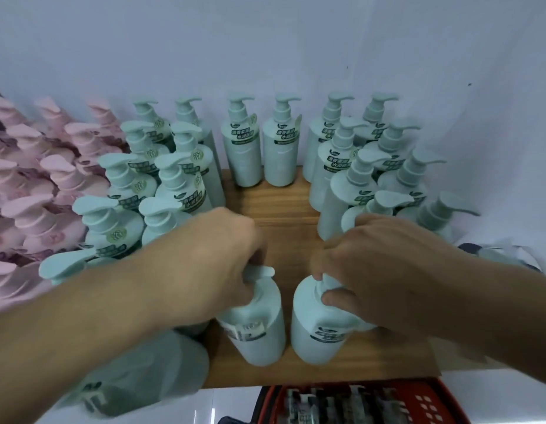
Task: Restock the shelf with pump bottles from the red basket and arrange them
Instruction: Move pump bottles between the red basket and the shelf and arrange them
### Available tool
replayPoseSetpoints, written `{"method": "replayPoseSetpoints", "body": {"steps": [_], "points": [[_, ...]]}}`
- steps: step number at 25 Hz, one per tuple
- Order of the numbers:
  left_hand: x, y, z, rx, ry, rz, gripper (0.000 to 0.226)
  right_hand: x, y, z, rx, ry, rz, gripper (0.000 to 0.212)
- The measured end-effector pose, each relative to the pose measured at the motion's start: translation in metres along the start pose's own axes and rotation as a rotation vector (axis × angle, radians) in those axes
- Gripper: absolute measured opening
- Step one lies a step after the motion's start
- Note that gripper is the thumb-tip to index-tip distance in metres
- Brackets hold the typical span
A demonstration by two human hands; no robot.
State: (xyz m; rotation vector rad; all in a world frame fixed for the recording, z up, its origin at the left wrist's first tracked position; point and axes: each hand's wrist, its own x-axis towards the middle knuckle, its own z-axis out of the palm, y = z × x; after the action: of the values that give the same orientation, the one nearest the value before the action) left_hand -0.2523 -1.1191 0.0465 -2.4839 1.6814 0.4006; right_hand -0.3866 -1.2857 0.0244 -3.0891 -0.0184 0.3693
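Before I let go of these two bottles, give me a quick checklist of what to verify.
1. Left hand on left bottle pump: ok.
2. Right hand on right bottle neck: ok.
3. Both upright on the wooden shelf: ok.
4. Bare lane back to rear two bottles: ok.
5. Labels facing front: cannot tell, blurred.
6. Stock left in red basket: cannot tell.

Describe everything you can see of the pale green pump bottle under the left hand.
The pale green plastic pump bottle stands upright on the wooden shelf, near its front edge in the bare middle gap. It has a rounded body, a matching green pump head whose spout points right, and a blurred, unreadable label low on its front. The left hand grips its pump neck from above. A like bottle held by the right hand stands just beside it; whether they touch is unclear.
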Motion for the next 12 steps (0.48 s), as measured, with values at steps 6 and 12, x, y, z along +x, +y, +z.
{"method": "replayPoseSetpoints", "body": {"steps": [6,12], "points": [[0.053,-0.039,-0.047,-0.023,0.173,0.028,0.018,0.047,0.025,-0.040,-0.047,0.184,0.020,0.025],[0.125,-0.081,-0.047,0.013,0.200,-0.008,0.024,0.119,0.070,-0.045,-0.085,0.248,0.125,0.023]]}}
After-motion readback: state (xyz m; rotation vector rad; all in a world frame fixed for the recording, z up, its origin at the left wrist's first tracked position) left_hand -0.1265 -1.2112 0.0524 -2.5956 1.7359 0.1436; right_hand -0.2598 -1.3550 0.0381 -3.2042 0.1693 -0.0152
